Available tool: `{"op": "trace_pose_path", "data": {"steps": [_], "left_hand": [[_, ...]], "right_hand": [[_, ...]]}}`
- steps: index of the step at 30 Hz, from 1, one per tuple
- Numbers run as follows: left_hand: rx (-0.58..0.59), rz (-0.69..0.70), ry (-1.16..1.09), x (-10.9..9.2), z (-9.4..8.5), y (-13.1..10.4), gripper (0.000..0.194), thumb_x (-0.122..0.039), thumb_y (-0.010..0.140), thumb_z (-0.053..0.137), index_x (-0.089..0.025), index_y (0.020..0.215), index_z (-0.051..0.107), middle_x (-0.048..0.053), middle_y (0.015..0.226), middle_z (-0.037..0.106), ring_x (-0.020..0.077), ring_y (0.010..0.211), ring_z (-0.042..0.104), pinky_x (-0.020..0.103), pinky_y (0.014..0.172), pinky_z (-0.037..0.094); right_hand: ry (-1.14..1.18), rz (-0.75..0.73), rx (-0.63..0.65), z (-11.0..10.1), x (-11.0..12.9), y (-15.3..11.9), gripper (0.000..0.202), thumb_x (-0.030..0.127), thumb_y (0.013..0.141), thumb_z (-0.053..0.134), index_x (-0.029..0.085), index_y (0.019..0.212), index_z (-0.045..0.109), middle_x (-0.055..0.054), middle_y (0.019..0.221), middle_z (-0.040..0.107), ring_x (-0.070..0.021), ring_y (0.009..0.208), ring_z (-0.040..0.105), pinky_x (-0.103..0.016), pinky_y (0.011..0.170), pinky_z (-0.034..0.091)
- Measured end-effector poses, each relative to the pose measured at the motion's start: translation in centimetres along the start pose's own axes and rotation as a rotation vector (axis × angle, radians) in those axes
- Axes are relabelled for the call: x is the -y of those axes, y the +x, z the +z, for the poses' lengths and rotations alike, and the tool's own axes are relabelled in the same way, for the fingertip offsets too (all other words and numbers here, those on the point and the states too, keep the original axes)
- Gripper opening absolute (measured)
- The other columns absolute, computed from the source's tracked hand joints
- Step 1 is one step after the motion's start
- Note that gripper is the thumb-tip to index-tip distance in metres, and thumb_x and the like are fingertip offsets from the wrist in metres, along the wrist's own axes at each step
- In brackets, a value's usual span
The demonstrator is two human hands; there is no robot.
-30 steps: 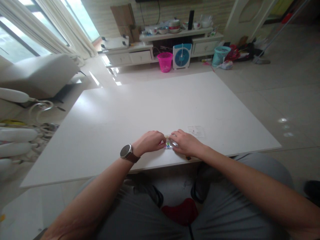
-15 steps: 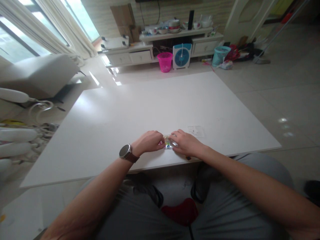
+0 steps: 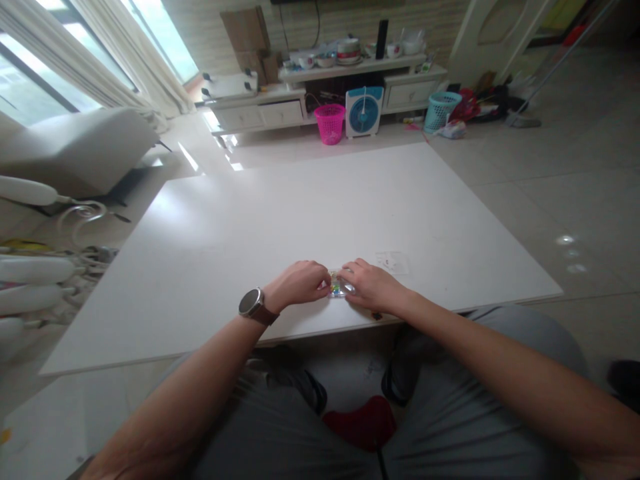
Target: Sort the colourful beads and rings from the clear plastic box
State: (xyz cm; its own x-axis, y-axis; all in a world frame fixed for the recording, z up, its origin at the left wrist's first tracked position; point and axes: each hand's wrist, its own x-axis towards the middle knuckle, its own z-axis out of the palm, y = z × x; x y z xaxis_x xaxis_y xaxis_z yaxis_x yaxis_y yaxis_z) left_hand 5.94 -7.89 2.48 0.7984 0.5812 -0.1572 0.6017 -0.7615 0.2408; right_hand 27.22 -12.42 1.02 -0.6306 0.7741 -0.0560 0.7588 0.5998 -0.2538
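Note:
A small clear plastic case (image 3: 338, 289) with colourful bits in it lies on the white table (image 3: 310, 213) near its front edge. My right hand (image 3: 367, 283) grips the case's right side, fingers curled over it. At its left end my left hand (image 3: 304, 281) is closed, fingertips pinched together; a pinkish bit shows by them, too small to name. A clear flat piece (image 3: 393, 263), like a lid or bag, lies just beyond my right hand. Below my right wrist sits a small dark object (image 3: 377, 316) at the table edge.
Past the table stand a pink basket (image 3: 331, 125), a blue and white fan (image 3: 364, 113) and a light blue basket (image 3: 441, 111). A low cabinet (image 3: 240, 117) with dishes on top runs along the wall. White chairs (image 3: 35, 270) are at the left.
Both hands stay at the case. The fingers of my left hand shift very slightly, and less of the pink bit shows beside them.

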Motion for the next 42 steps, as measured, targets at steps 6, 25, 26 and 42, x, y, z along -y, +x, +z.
{"op": "trace_pose_path", "data": {"steps": [6, 25, 26, 42], "left_hand": [[0.019, 0.001, -0.019, -0.03, 0.00, -0.03, 0.022, -0.027, 0.081, 0.054, -0.023, 0.087, 0.076, 0.006, 0.079, 0.073, 0.0167, 0.071, 0.065, 0.026, 0.068, 0.044], [0.029, 0.005, -0.035, -0.15, 0.09, -0.10, 0.024, -0.025, 0.080, 0.055, -0.025, 0.091, 0.077, 0.005, 0.081, 0.074, 0.0178, 0.077, 0.067, 0.026, 0.072, 0.047], [0.031, 0.002, -0.030, -0.16, 0.14, -0.09, 0.024, -0.025, 0.080, 0.055, -0.025, 0.091, 0.077, 0.005, 0.082, 0.074, 0.0179, 0.077, 0.067, 0.026, 0.072, 0.047], [0.026, -0.001, 0.002, -0.17, 0.10, -0.07, 0.023, -0.026, 0.082, 0.054, -0.025, 0.090, 0.075, 0.004, 0.083, 0.073, 0.0177, 0.074, 0.065, 0.026, 0.066, 0.043]], "right_hand": [[0.014, 0.000, 0.002, 0.02, -0.06, 0.00, 0.036, 0.026, 0.086, 0.063, 0.016, 0.120, 0.058, -0.014, 0.115, 0.060, -0.0256, 0.108, 0.049, -0.037, 0.092, 0.044], [-0.012, 0.001, -0.008, 0.00, 0.06, -0.02, 0.033, 0.027, 0.085, 0.064, 0.015, 0.116, 0.058, -0.014, 0.114, 0.060, -0.0260, 0.108, 0.049, -0.036, 0.090, 0.044], [-0.012, 0.000, -0.006, 0.00, 0.06, -0.01, 0.033, 0.027, 0.086, 0.064, 0.015, 0.116, 0.058, -0.014, 0.114, 0.060, -0.0260, 0.107, 0.049, -0.036, 0.090, 0.044], [-0.014, -0.001, -0.003, -0.10, 0.12, 0.00, 0.034, 0.026, 0.086, 0.062, 0.015, 0.118, 0.057, -0.013, 0.113, 0.060, -0.0254, 0.107, 0.049, -0.035, 0.089, 0.044]]}}
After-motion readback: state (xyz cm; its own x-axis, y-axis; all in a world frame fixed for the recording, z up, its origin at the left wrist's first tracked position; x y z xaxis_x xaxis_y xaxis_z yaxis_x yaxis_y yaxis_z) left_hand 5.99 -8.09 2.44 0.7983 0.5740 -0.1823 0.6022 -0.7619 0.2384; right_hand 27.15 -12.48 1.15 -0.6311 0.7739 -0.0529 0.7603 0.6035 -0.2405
